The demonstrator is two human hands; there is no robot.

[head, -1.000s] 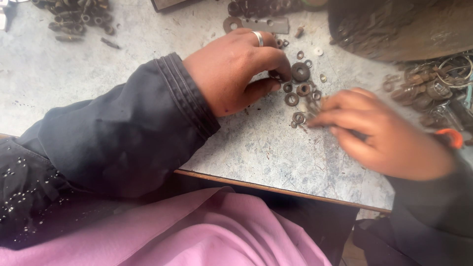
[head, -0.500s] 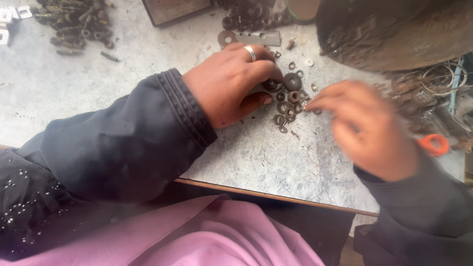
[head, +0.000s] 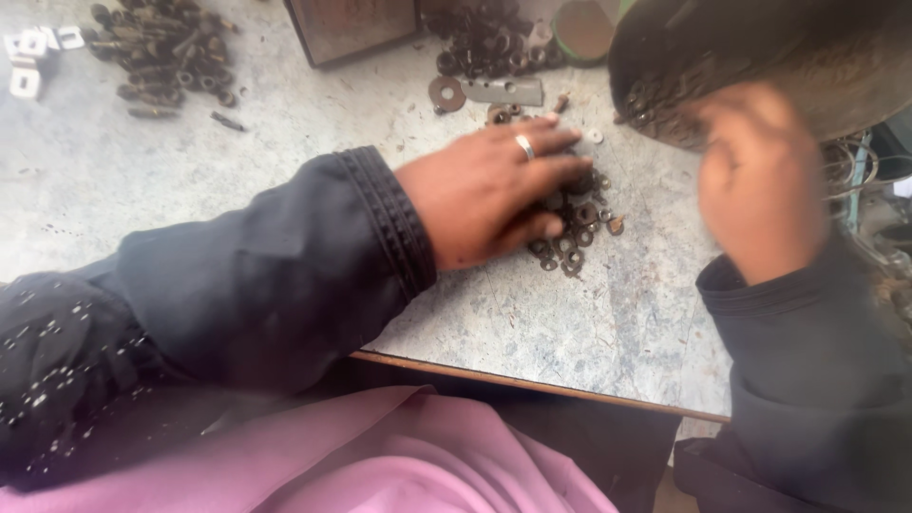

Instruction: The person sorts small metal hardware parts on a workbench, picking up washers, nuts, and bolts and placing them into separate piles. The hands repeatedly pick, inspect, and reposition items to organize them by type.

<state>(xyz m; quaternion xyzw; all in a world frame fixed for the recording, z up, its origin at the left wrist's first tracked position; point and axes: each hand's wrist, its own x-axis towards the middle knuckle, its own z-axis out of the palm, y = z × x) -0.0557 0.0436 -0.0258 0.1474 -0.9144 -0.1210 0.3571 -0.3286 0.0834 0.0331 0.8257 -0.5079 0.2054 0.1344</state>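
My left hand [head: 489,190], with a ring on one finger, lies flat on the grey worktop [head: 266,133], its fingers spread over a small heap of rusty washers and nuts [head: 575,233]. My right hand [head: 755,180] is raised and blurred at the rim of a dark round bowl [head: 760,47] at the far right, fingers curled; whether it holds anything cannot be seen. Both arms wear dark sleeves.
A pile of rusty bolts and nuts [head: 161,52] lies far left, with white pieces [head: 28,57] beside it. Behind are a rusty metal box [head: 351,28], a heap of dark washers [head: 489,43], a flat metal plate [head: 503,90] and wire coils [head: 855,166] at right.
My right hand has lifted off the washer heap and swung up to the dark bowl. My left hand has stayed on the heap, fingers flatter.
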